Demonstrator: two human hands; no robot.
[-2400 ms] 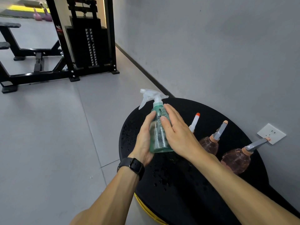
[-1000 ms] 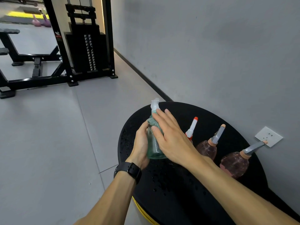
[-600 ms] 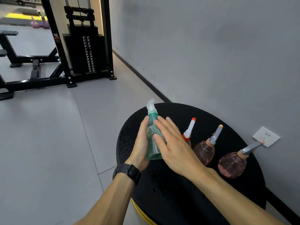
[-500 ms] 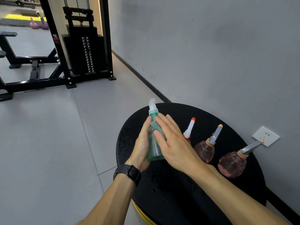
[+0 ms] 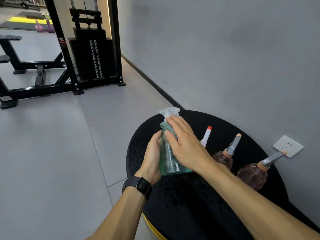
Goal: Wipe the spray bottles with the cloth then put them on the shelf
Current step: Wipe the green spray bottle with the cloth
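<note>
A clear green spray bottle (image 5: 168, 161) with a white trigger head stands on the round black table (image 5: 199, 201). My left hand (image 5: 152, 158) grips its left side. My right hand (image 5: 183, 144) presses a teal cloth (image 5: 165, 127) against the bottle's neck and right side, fingers spread flat. To the right stand a bottle with a white, red-tipped nozzle (image 5: 206, 135), mostly hidden behind my right hand, and two brownish-pink round bottles (image 5: 223, 158) (image 5: 252, 175) with grey nozzles. No shelf is in view.
Water drops dot the black table top. A grey wall with a white socket plate (image 5: 288, 146) runs along the right. A black weight-stack machine (image 5: 90, 54) and bench frame stand on the grey floor at the back left.
My right hand with the cloth has slid up the green bottle from its body to the neck. The bottle has turned, so its trigger head now faces another way.
</note>
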